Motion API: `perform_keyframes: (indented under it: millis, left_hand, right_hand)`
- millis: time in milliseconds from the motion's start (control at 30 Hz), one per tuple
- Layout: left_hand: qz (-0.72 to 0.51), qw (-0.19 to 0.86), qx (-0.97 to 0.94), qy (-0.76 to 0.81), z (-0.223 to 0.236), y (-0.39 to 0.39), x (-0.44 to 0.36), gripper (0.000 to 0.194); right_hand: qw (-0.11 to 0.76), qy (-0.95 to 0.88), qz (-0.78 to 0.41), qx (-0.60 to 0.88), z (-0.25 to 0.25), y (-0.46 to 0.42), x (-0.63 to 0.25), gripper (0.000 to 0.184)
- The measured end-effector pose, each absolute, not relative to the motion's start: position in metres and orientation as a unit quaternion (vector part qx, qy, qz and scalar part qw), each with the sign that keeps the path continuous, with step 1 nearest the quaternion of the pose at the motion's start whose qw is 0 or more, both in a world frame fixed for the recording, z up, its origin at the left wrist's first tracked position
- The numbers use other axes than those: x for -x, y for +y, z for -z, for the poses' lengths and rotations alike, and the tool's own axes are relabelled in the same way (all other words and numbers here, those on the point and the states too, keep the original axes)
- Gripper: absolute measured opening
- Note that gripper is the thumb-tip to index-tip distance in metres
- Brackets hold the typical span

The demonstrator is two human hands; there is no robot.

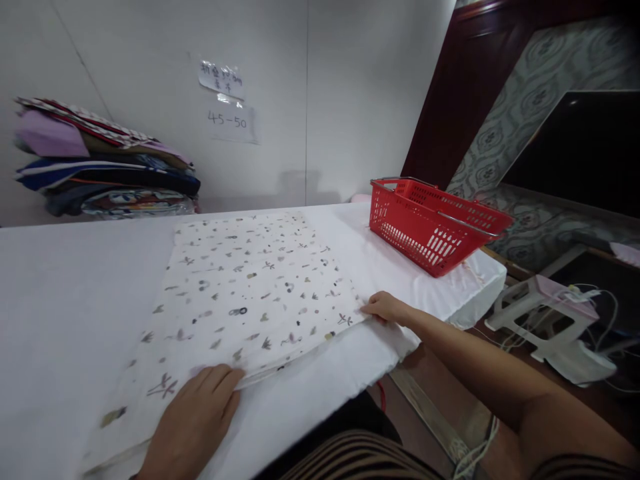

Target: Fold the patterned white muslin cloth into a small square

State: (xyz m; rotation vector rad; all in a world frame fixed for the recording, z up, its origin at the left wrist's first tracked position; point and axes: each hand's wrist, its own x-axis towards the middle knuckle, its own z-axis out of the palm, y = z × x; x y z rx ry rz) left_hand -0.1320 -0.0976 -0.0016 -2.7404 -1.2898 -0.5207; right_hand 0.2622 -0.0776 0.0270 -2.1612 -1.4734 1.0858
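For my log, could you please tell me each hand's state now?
Left hand: on the cloth; grip unclear.
Right hand: closed, holding the cloth's edge.

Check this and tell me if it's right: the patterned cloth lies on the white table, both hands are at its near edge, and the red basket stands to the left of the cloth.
Wrong side: the head view shows the red basket to the right of the patterned cloth. The cloth does lie on the white table, left hand and right hand at its near edge.
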Motion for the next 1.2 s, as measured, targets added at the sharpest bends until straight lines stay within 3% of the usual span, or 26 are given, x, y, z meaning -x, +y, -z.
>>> perform_keyframes:
  millis: [233,467,600,800,900,1067,1200]
  left_hand:
    - [0.177,0.038,0.892,-0.414,0.002,-0.098,0.132,0.022]
    - [0.202,0.050,0.890,-0.405,0.005,-0.096,0.133,0.024]
    - [0.178,0.013,0.891,-0.417,-0.001,-0.095,0.133,0.024]
    - [0.139,-0.083,0.876,-0.454,-0.016,-0.088,0.131,0.030]
    - [0.138,-0.111,0.873,-0.455,-0.022,-0.083,0.133,0.030]
    - [0.178,-0.062,0.884,-0.428,-0.022,-0.085,0.136,0.026]
    - [0.165,-0.026,0.908,-0.385,-0.018,-0.091,0.132,0.022]
  right_hand:
    - [0.143,-0.528,-0.347,0.762,-0.029,-0.073,-0.264,0.022]
    - [0.261,-0.456,-0.458,0.717,-0.043,-0.072,-0.262,0.008]
    - [0.305,-0.402,-0.523,0.687,-0.042,-0.071,-0.265,0.006]
    - [0.351,-0.386,-0.531,0.667,-0.040,-0.062,-0.264,0.015]
    - [0.347,-0.402,-0.541,0.652,-0.045,-0.056,-0.264,0.019]
    - [0.325,-0.434,-0.571,0.617,-0.047,-0.059,-0.272,0.018]
    - [0.288,-0.509,-0.475,0.657,-0.031,-0.071,-0.279,0.018]
